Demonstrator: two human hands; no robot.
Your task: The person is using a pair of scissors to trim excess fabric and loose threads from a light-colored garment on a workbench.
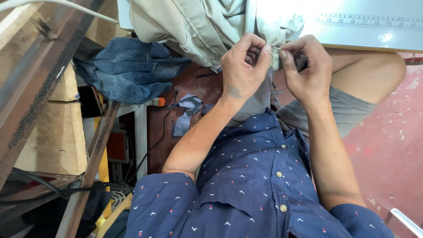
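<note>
Both hands, upper centre: left hand (pixel 241 66) & right hand (pixel 305 66) pinch a small fold of soft beige cloth (pixel 198 22) between closed fingertips. Cloth hangs off pale table (pixel 374 35) w/ printed ruler strip (pixel 370 20), upper right. Crumpled denim (pixel 128 70) at left, prob. jeans.

A small tailoring or garment workshop. A pale worktable with a printed measuring scale along its edge (pixel 370 26) carries a draped beige woven garment (pixel 198 22); folded blue denim (pixel 132 70) and grey-blue fabric scraps (pixel 189 112) lie on a worn red-painted floor (pixel 387 145), beside rusty steel frame bars (pixel 39 75).
</note>
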